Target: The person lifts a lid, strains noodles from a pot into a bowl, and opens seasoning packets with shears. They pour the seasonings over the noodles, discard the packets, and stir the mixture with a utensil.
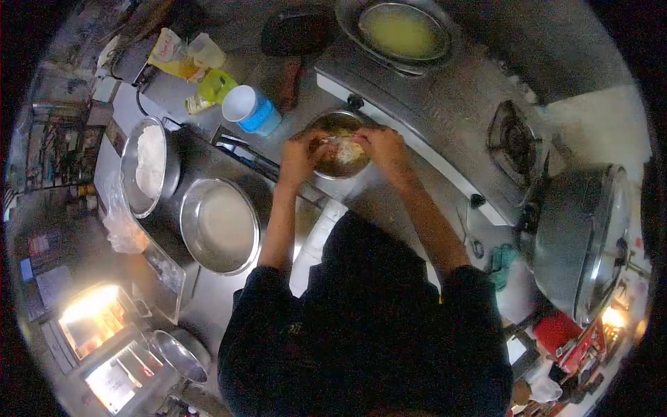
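A round metal bowl (pixel 338 171) stands on the counter in front of me, with a pale, floury mass (pixel 347 151) and darker contents inside. My left hand (pixel 306 149) reaches over the bowl's left rim, its fingers bent inward at the mass. From the right side, my right hand (pixel 379 144) comes in with curled fingers near the same mass. Both hands are close together above the bowl, and the fingertips are too blurred to tell exactly what each one grips.
A blue and white tub (pixel 251 111) sits left of the bowl. Further left are a bowl of white powder (pixel 151 163) and a bowl of pale liquid (pixel 221 226). A stove (pixel 445 104) with a pan (pixel 403 35) lies ahead; a large pot (pixel 573 229) stands right.
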The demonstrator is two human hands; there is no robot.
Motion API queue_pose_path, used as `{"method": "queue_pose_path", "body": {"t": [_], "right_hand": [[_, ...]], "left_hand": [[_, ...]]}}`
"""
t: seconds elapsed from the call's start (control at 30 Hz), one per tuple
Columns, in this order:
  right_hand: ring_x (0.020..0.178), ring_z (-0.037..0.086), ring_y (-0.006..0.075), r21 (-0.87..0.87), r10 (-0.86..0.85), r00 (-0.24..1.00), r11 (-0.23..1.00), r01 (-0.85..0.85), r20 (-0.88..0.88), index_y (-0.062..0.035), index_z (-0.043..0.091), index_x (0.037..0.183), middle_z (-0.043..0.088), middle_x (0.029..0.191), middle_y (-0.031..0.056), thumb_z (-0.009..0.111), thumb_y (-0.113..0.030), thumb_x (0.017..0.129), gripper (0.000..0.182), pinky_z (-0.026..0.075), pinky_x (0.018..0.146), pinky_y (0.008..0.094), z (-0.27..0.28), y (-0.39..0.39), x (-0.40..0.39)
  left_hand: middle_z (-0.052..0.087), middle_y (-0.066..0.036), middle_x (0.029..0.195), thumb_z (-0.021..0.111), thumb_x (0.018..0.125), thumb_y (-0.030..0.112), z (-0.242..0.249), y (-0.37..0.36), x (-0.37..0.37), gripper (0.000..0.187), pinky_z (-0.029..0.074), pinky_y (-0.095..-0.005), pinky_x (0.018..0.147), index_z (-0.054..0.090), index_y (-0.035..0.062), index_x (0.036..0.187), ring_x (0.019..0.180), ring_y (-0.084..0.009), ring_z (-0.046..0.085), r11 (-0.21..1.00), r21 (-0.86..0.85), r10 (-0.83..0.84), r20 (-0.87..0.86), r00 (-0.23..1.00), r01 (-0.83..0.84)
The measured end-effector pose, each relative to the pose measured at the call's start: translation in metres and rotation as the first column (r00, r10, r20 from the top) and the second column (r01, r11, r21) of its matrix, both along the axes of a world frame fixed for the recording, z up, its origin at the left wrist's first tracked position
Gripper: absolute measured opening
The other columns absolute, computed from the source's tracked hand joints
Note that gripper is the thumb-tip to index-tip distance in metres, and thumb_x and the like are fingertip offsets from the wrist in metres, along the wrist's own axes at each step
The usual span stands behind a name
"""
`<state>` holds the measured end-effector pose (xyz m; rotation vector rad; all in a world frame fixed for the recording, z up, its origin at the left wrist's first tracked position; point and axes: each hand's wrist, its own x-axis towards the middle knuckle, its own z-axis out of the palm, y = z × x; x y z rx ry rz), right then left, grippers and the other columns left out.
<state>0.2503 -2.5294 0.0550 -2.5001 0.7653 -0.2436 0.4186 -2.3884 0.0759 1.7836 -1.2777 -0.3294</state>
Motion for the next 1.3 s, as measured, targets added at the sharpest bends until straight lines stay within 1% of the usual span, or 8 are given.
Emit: {"method": "queue_pose_path", "body": {"t": [0.2,0.37,0.67,0.73,0.83,1.07,1.27,1.3], "right_hand": [[0.079,0.067,0.0311,-0.061,-0.039,0.992,0.998,0.032,-0.117,-0.0269,0.067,0.11,0.069,0.085,0.0103,0.056,-0.044,0.089,0.029,0.054,0.071,0.0459,0.005,0.01,0.013],[0.084,0.067,0.032,-0.098,0.024,0.947,0.993,-0.059,-0.321,-0.0327,0.063,0.12,0.069,0.094,0.0128,0.05,-0.044,0.092,0.033,0.055,0.072,0.0488,0.006,0.007,0.017],[0.091,0.066,0.0315,-0.15,-0.052,0.964,0.989,0.013,-0.262,-0.0234,0.064,0.112,0.067,0.106,0.0081,0.057,-0.044,0.089,0.031,0.053,0.082,0.0491,0.008,0.019,0.015],[0.098,0.063,0.0308,-0.123,-0.022,0.983,0.991,0.046,0.183,-0.0228,0.063,0.115,0.058,0.126,0.0042,0.063,-0.037,0.085,0.033,0.052,0.083,0.0483,0.001,0.023,0.011],[0.099,0.064,0.0331,-0.11,0.129,0.989,0.984,-0.137,-0.078,-0.0249,0.056,0.125,0.056,0.125,0.01,0.059,-0.025,0.085,0.039,0.056,0.077,0.0462,-0.01,0.015,0.015],[0.105,0.062,0.0311,-0.343,0.134,0.988,0.934,-0.101,0.072,-0.0236,0.06,0.12,0.058,0.121,0.0082,0.058,-0.027,0.086,0.034,0.056,0.081,0.0458,-0.01,0.018,0.02],[0.105,0.059,0.0306,-0.018,-0.059,0.994,0.998,0.058,-0.09,-0.0215,0.062,0.112,0.058,0.111,0.0075,0.064,-0.023,0.084,0.027,0.052,0.085,0.0448,0.022,0.022,0.007],[0.098,0.061,0.0312,-0.076,-0.082,0.988,0.993,0.092,0.13,-0.0202,0.062,0.109,0.058,0.109,0.0081,0.064,-0.021,0.085,0.025,0.053,0.081,0.0442,0.028,0.022,0.0]], "left_hand": [[0.068,-0.013,0.091,0.076,0.076,0.025,0.005,0.006,0.012,0.022,0.052,-0.0376,0.074,0.071,0.0127,0.094,0.082,-0.0321,0.065,0.971,0.238,-0.01,0.152,0.988,-0.027],[0.067,-0.014,0.102,0.074,0.076,0.028,0.012,-0.004,0.013,0.023,0.049,-0.0415,0.085,0.072,0.0147,0.095,0.1,-0.0329,0.06,0.993,0.108,-0.07,0.208,0.976,0.049],[0.067,-0.015,0.105,0.072,0.077,0.028,0.004,-0.007,0.015,0.02,0.049,-0.0419,0.086,0.073,0.0148,0.093,0.1,-0.0336,0.062,0.974,0.213,-0.138,0.291,0.947,0.077],[0.067,-0.015,0.105,0.073,0.077,0.028,0.002,-0.006,0.018,0.02,0.05,-0.0417,0.086,0.073,0.0146,0.092,0.1,-0.0337,0.062,0.98,0.18,-0.14,0.315,0.939,0.086],[0.067,-0.014,0.106,0.073,0.076,0.027,-0.001,-0.01,0.02,0.02,0.05,-0.0413,0.085,0.073,0.0141,0.091,0.1,-0.0331,0.062,0.971,0.177,-0.21,0.299,0.931,0.162],[0.066,-0.012,0.108,0.068,0.078,0.018,-0.013,-0.006,0.023,0.017,0.049,-0.0429,0.087,0.071,0.0159,0.095,0.1,-0.0341,0.061,0.97,0.196,-0.216,0.414,0.884,0.145],[0.063,-0.011,0.114,0.063,0.082,0.017,0.022,-0.012,0.005,0.01,0.046,-0.0447,0.089,0.067,0.0132,0.09,0.106,-0.0329,0.058,0.927,0.364,-0.245,0.416,0.876,0.086],[0.063,-0.011,0.112,0.062,0.082,0.017,0.025,-0.013,0.003,0.009,0.046,-0.0451,0.088,0.066,0.0129,0.09,0.105,-0.0326,0.058,0.9,0.433,-0.243,0.401,0.883,0.051]]}}
